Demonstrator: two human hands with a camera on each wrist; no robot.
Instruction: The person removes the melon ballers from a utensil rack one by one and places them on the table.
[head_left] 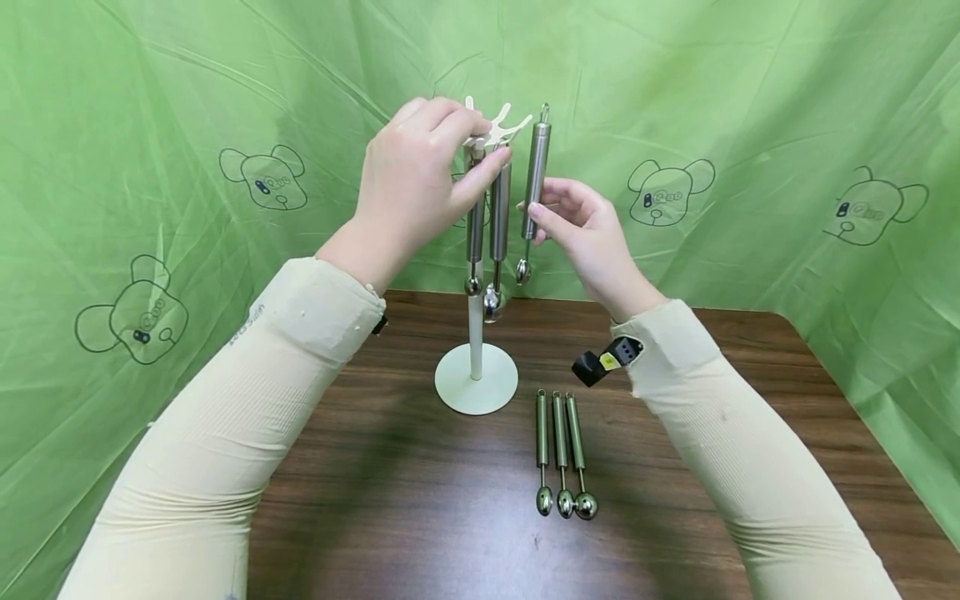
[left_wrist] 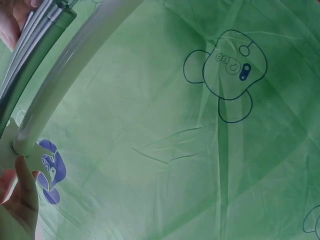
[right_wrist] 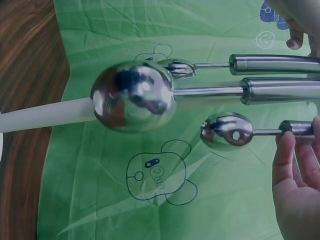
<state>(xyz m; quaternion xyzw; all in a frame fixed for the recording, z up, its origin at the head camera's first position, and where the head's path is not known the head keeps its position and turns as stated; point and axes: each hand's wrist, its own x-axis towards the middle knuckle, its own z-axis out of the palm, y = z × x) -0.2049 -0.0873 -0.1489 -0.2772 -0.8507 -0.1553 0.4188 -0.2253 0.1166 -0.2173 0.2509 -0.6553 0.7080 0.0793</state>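
Against green cloth (head_left: 720,92), left hand (head_left: 420,162) pinches rack (head_left: 476,333), right hand (head_left: 585,225) holds scoop (head_left: 537,162) (shiny, steel).

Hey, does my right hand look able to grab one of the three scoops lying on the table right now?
Probably not yet: your right hand is holding another scoop. Otherwise the way looks free, with nothing covering the three scoops on the table.

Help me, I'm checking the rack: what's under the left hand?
Two steel handles show below the left hand, part of the white rack beside it. The hand covers more of the rack; details there are hidden.
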